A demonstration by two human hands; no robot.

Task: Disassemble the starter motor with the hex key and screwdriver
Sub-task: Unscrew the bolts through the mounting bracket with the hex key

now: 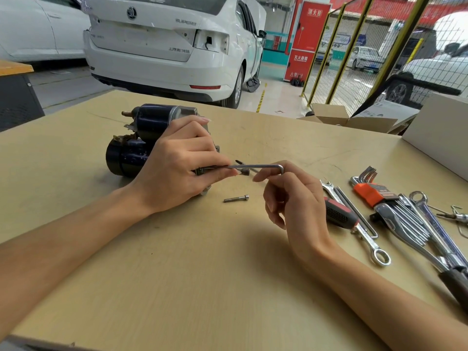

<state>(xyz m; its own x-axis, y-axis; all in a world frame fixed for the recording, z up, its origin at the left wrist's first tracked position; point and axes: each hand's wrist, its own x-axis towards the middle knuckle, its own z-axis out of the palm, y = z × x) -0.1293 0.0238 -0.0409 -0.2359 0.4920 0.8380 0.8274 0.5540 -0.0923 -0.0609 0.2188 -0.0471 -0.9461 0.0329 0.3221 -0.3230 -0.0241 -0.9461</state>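
Two hands at the starter motor [131, 140] on the table [202, 274]: left hand [177, 165] pinches the hex key [255, 166] shaft; right hand [293, 203] fingertips pinch its bent end. One loose bolt [236, 198] lies just beside; screwdriver [339, 214] and wrenches [405, 224] to the right.

The starter motor [141, 140] sits left of centre on the table [202, 274]; a loose bolt [236, 198] lies at centre, wrenches [405, 219] at right.

head-worn view, close, down over workbench [202, 274]

Left grip [182, 160] pinching; right grip [291, 196] loosely curled.
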